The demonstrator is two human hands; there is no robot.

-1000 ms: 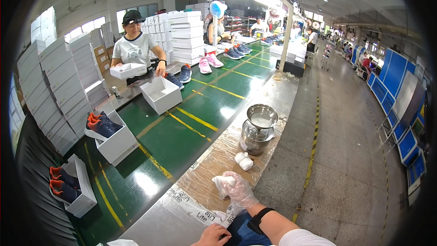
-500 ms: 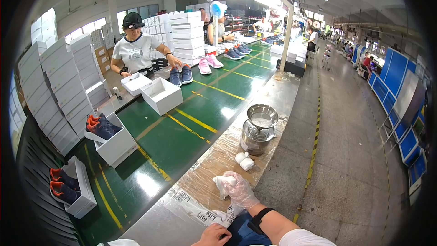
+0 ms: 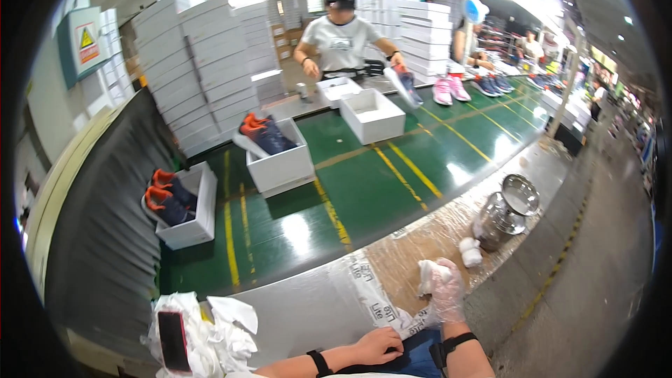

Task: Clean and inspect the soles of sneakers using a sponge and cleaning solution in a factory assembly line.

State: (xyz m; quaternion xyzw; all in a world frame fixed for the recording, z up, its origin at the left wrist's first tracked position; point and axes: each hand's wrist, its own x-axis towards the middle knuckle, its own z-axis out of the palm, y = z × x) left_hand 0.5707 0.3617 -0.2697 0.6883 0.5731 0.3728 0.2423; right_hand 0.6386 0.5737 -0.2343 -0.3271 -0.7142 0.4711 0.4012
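My right hand (image 3: 448, 294), in a clear plastic glove, is closed on a white cloth wad (image 3: 426, 276) over the brown-covered strip of the bench. A second white cloth bundle (image 3: 471, 252) lies just beyond it, beside a shiny metal dispenser pot (image 3: 495, 220) with a dish-shaped top (image 3: 520, 194). My bare left hand (image 3: 380, 345) rests palm down at the bench's near edge, by my blue-clad lap (image 3: 418, 353). Its fingers lie loosely bent and apart from any object, though their tips are partly hidden.
Beyond the bench runs a green conveyor (image 3: 378, 203) with yellow lines. An open box (image 3: 280, 168) and another box (image 3: 196, 213) hold navy-orange shoes. Across it, a co-worker (image 3: 343, 42) holds a shoe (image 3: 406, 87) near an open white box (image 3: 374, 119). A phone (image 3: 173, 341) lies on crumpled white material (image 3: 231, 336).
My view has swung left, bringing the phone and white material into sight. The co-worker has lifted a shoe from the conveyor. My right hand still grips the cloth wad.
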